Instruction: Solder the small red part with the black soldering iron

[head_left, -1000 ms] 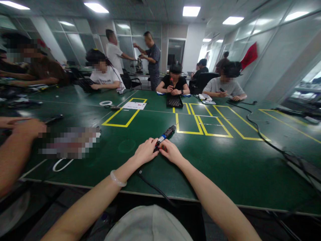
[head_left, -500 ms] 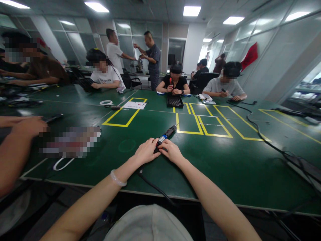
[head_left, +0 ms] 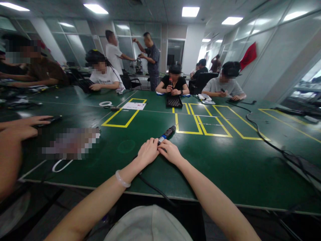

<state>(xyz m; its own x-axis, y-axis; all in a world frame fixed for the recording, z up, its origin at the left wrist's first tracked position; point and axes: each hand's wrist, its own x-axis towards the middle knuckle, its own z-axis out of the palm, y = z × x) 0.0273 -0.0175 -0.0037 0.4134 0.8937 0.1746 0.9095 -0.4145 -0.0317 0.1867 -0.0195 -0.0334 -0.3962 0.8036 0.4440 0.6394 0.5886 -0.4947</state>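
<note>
Fingers (head_left: 153, 144) on screwdriver-like tool (head_left: 167, 134), black tray (head_left: 175, 107) beyond, contents unclear

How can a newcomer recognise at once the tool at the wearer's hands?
Start from the green table and find the wearer's left hand and right hand, meeting at its near side. From under them juts a slim dark tool, its thin tip toward the yellow tape. Its blue band sets it apart from the plain black cable nearby.
</note>
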